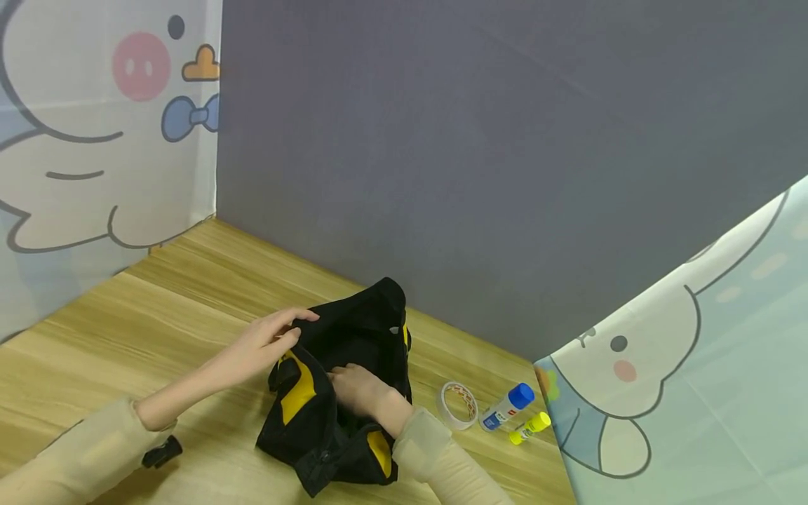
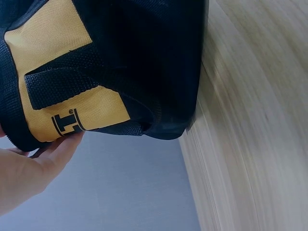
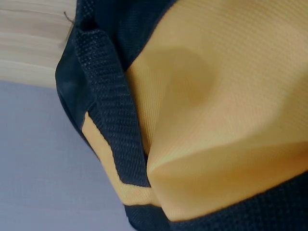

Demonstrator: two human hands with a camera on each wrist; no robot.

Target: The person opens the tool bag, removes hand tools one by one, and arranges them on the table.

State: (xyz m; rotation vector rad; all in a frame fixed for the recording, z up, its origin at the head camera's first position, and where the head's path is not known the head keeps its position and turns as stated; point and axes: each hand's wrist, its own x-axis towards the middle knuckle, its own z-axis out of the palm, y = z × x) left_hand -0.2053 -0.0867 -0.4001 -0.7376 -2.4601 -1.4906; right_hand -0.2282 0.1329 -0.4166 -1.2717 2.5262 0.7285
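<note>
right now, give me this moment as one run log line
left hand: holds black-and-yellow bag by edge | right hand: inside bag, grasp unclear | nearby: tape roll, blue-capped tube, yellow tube

Soft, diffuse light, faint shadows; right wrist view perhaps slightly blurry.

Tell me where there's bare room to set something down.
Free: the table between the left hand, cartoon wall and gray wall. Crowded: right of the bag, where tape, blue-capped tube and yellow tube cluster.
</note>
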